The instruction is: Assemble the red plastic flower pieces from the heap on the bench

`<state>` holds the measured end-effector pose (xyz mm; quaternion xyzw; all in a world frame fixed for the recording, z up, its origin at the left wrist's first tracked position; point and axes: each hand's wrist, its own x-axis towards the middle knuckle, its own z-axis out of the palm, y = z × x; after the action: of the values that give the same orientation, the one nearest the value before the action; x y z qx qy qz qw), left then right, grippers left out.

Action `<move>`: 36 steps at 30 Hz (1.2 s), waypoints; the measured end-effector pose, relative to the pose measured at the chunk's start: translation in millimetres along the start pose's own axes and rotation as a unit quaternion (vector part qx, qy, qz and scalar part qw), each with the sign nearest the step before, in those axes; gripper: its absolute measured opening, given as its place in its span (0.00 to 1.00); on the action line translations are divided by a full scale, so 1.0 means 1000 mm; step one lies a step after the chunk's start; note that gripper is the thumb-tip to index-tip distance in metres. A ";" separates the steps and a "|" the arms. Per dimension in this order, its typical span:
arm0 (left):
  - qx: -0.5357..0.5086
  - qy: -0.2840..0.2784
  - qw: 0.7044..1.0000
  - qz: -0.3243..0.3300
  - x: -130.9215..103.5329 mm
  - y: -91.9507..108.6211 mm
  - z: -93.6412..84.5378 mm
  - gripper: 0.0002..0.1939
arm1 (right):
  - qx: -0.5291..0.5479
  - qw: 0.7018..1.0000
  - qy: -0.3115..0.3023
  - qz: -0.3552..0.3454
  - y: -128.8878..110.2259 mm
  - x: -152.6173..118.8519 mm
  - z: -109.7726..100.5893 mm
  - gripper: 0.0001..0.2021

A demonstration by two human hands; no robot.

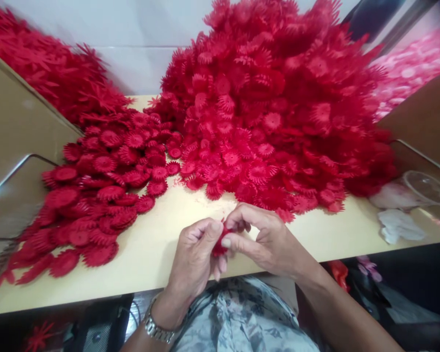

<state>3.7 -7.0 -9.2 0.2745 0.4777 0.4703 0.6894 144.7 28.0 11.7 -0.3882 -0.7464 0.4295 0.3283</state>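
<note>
Near the front edge of the table, my left hand [198,249] and my right hand [258,237] meet around a small red fabric flower piece [220,240]. The left thumb presses on it from one side while the other left fingers curl beneath. My right thumb and forefinger pinch its other side. Much of the piece is hidden by the fingers. Just beyond my hands rises a big heap of red flower pieces [271,120] with fringed, petal-like edges. To the left lies a lower spread of flat, round, notched red pieces [104,164].
Cardboard panels stand at the left [18,107] and right [421,117]. At the right end of the pale table [150,259] lie a crumpled white tissue [399,226] and a clear plastic cup [427,188]. Pink pieces [414,66] show behind the right panel.
</note>
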 end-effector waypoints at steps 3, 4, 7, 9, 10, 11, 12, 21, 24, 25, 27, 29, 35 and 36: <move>0.024 -0.043 0.999 0.010 -0.001 -0.001 -0.001 0.13 | -0.035 0.998 0.045 0.003 0.001 -0.003 0.003 0.03; 0.033 -0.046 0.998 0.014 -0.002 -0.002 -0.002 0.12 | -0.062 0.995 0.075 -0.007 0.000 -0.003 0.004 0.04; 0.045 -0.023 0.999 0.018 -0.002 -0.003 -0.001 0.11 | -0.136 0.973 0.183 -0.039 0.002 0.002 0.001 0.05; 0.034 -0.005 0.999 0.012 -0.002 -0.003 0.000 0.11 | -0.204 0.940 0.264 -0.065 0.007 0.011 -0.011 0.05; 0.023 0.007 1.000 0.011 -0.002 -0.001 0.001 0.11 | -0.254 0.916 0.300 -0.080 0.011 0.017 -0.020 0.05; 0.009 0.021 1.000 0.013 -0.002 0.000 0.002 0.10 | -0.311 0.888 0.325 -0.092 0.015 0.022 -0.031 0.05; -0.007 0.034 0.999 0.017 -0.002 0.002 0.003 0.10 | -0.367 0.861 0.337 -0.098 0.019 0.027 -0.041 0.06; -0.001 0.053 0.998 0.044 0.006 0.013 0.009 0.13 | -0.339 0.889 0.288 -0.110 0.013 0.012 -0.049 0.09; 0.012 0.069 0.997 0.042 0.008 0.010 0.013 0.15 | -0.199 0.957 0.197 -0.081 0.002 0.001 -0.027 0.07; 0.014 0.078 0.996 0.040 0.009 0.009 0.014 0.16 | -0.157 0.972 0.164 -0.066 -0.001 0.000 -0.021 0.06; 0.010 0.088 0.995 0.039 0.009 0.008 0.016 0.20 | -0.102 0.987 0.118 -0.039 -0.005 -0.002 -0.010 0.05; 0.001 0.084 0.996 0.040 0.010 0.007 0.018 0.22 | -0.072 0.992 0.099 -0.024 -0.006 -0.001 -0.002 0.07; 0.002 0.015 0.999 0.039 0.009 0.003 0.015 0.21 | -0.044 0.998 0.051 -0.010 -0.002 0.004 -0.001 0.05; 0.006 -0.004 0.999 0.044 0.008 0.002 0.014 0.19 | -0.058 0.997 0.055 -0.016 -0.001 0.003 -0.001 0.04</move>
<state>16.7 2.3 -5.5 0.3008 0.4651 0.4962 0.6686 143.9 30.9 13.7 -0.4177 -0.7567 0.3582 0.3530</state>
